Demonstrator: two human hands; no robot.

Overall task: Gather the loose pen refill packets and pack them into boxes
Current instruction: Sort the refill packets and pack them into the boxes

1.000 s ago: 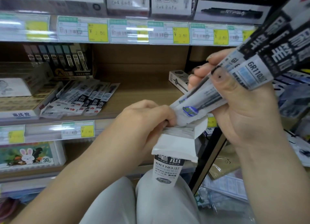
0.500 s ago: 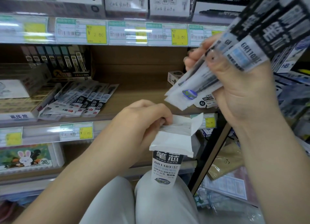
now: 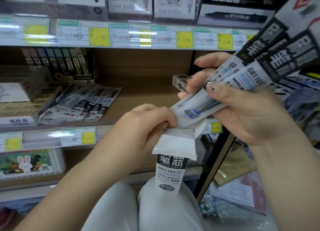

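Loose refill packets [image 3: 83, 108] lie fanned on wooden shelf [image 3: 142, 96], left of centre, beside stacked boxes. Left hand [image 3: 147, 125] curls round open top of upright GR1103 refill box [image 3: 170, 172], which stands on person's knee. Right hand [image 3: 242, 113] grips bundle of refill packets [image 3: 251, 75], lower ends angled down to box's raised flap. Yellow price tags [image 3: 99, 36] line shelf edge above.

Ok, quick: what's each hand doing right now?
Left hand: holds the open box by its top.
Right hand: holds a bundle of refill packets, lower ends at the box mouth.
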